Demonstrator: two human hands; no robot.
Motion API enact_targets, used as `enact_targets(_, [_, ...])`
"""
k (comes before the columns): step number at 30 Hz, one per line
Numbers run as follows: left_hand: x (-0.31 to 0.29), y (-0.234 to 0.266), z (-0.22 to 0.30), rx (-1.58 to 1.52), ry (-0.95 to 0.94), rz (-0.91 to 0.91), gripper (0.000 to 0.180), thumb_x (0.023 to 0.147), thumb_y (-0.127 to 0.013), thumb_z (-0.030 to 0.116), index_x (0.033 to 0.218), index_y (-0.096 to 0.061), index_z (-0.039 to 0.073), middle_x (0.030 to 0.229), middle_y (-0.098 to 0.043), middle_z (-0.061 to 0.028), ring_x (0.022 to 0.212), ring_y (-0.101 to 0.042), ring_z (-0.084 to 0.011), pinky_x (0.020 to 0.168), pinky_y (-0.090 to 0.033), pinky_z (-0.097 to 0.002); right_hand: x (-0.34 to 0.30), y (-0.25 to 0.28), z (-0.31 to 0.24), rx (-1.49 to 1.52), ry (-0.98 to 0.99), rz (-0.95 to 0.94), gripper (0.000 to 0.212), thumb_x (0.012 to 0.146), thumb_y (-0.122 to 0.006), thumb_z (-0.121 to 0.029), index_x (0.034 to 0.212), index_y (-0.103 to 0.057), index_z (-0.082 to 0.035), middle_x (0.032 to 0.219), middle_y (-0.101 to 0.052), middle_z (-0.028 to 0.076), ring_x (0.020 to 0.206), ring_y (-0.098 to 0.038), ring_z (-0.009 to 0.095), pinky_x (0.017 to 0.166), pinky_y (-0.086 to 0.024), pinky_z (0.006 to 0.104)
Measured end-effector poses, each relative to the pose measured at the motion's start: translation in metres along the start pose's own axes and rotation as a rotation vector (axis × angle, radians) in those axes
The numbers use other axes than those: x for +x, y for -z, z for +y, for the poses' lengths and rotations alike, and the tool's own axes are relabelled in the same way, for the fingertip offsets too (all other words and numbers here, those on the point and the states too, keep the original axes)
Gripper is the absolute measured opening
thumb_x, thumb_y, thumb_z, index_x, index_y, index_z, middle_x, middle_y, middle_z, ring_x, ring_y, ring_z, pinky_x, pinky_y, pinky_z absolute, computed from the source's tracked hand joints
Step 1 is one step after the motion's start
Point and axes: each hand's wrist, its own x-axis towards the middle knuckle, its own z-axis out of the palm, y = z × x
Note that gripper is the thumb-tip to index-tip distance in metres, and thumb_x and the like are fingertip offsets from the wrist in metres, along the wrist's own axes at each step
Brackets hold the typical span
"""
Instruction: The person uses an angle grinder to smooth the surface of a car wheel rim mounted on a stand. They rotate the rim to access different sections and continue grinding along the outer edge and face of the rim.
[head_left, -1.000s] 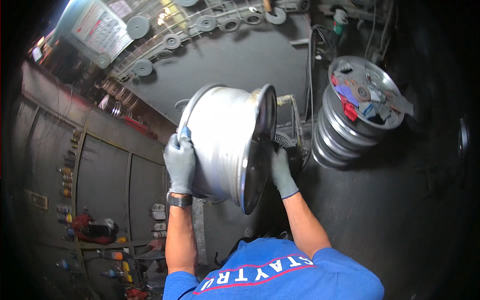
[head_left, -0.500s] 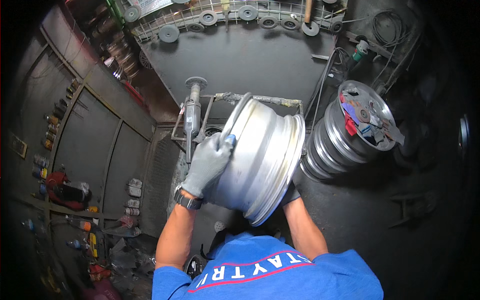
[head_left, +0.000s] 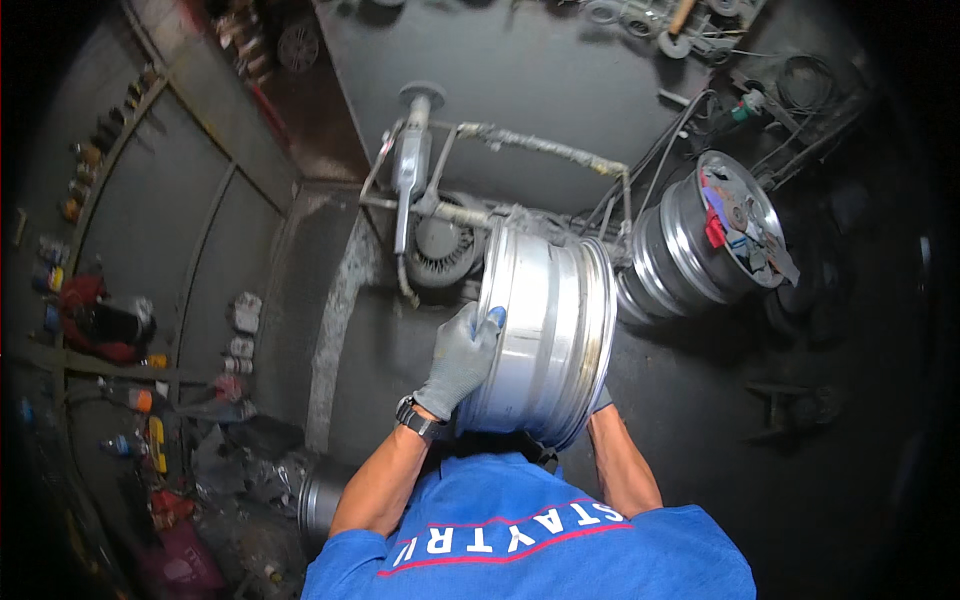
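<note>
A silver metal wheel rim (head_left: 535, 335) is held up in front of me, its barrel facing up toward my head. My left hand (head_left: 460, 360), in a grey glove with blue at a fingertip, grips the rim's left edge with the fingers wrapped round it. At the rim's lower right side is my right hand (head_left: 603, 400), also gloved; most of it is hidden behind the rim, with the wrist tight against that edge. Just beyond the rim stands a metal pipe frame (head_left: 545, 143), and a grey power grinder (head_left: 411, 165) hangs at its left end.
To the right stands a stack of silver rims (head_left: 680, 245), with rags and discs on top. Another wheel (head_left: 442, 245) sits beneath the frame. Bottles and cans (head_left: 243, 312) line the left wall. A green grinder (head_left: 747, 106) and coiled cable (head_left: 805, 85) lie at the far right.
The rim has turned more upright and shifted slightly right and nearer the frame's lower bar in view. Both hands keep hold of it. The whole view has shifted, showing more floor.
</note>
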Motion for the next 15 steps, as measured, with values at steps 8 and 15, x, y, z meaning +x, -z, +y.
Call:
enact_targets(8, [-0.090,0.058,-0.166,-0.155,0.341,0.156,0.031,0.097,-0.059,0.027,0.091,-0.062,-0.003,0.078,-0.065,-0.0255,0.069,-0.063,-0.0384,0.065,-0.048,-0.0451,-0.030,-0.019,0.125,-0.654,-0.157,0.079,0.036,0.095,-0.061,-0.014,0.126,-0.062,0.003,0.106,-0.072,0.017,0.094,-0.068,0.023,0.084,-0.054,0.0361])
enact_targets(15, [-0.201,0.160,-0.270,-0.443,0.638,0.420,0.044,0.104,-0.056,0.037,0.094,-0.068,-0.004,0.077,-0.064,0.0000,0.071,-0.054,-0.0093,0.067,-0.047,-0.0304,-0.036,-0.161,0.206,-0.839,-0.276,-0.228,0.062,0.078,-0.078,-0.016,0.130,-0.053,0.007,0.105,-0.070,0.013,0.089,-0.066,0.017,0.078,-0.055,0.0322])
